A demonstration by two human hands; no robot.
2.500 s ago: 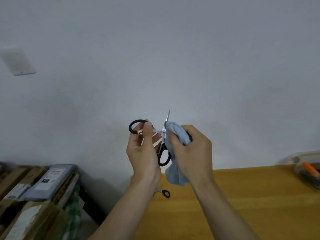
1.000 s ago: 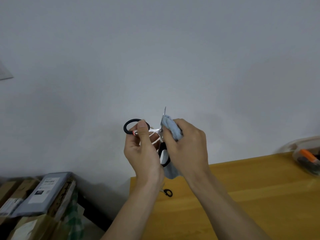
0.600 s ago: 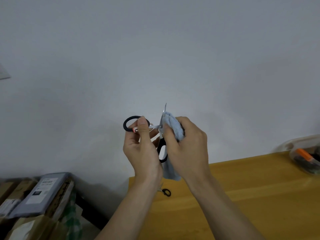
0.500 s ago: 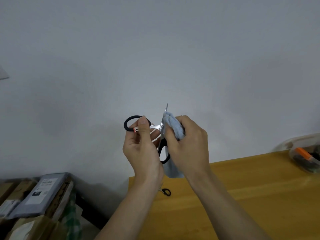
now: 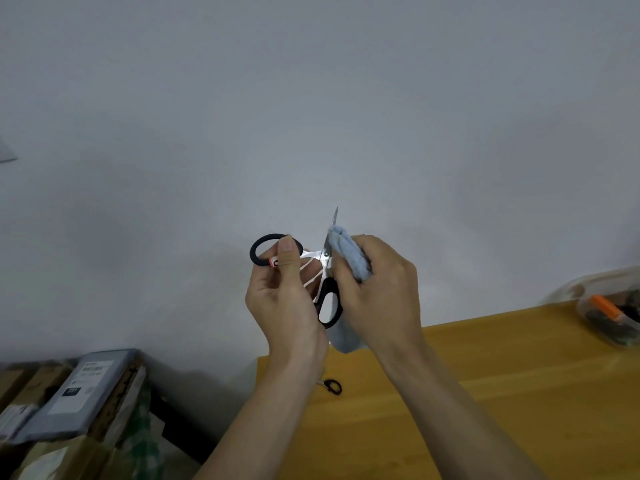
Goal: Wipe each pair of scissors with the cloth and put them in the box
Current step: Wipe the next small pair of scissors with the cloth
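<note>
I hold a pair of black-handled scissors [image 5: 327,265] up in front of the wall, blades spread open, one tip pointing up. My left hand [image 5: 284,299] pinches one black handle loop between thumb and fingers. My right hand [image 5: 377,289] grips a light blue cloth [image 5: 348,256] and presses it on the blade beside the pivot; the cloth's tail hangs below the hand. A clear plastic box [image 5: 602,306] holding dark and orange-handled scissors sits at the table's far right. Another black scissor loop [image 5: 333,386] lies on the table, mostly hidden behind my left wrist.
The yellow wooden table [image 5: 502,393] fills the lower right; its left edge runs near my left forearm. Left of it, below table level, stand cardboard boxes with a grey package [image 5: 79,393] on top. A plain white wall is behind.
The cloth in my right hand has shifted slightly up and down along the blade. My left hand keeps its hold on the handle loop. The view has drifted a little.
</note>
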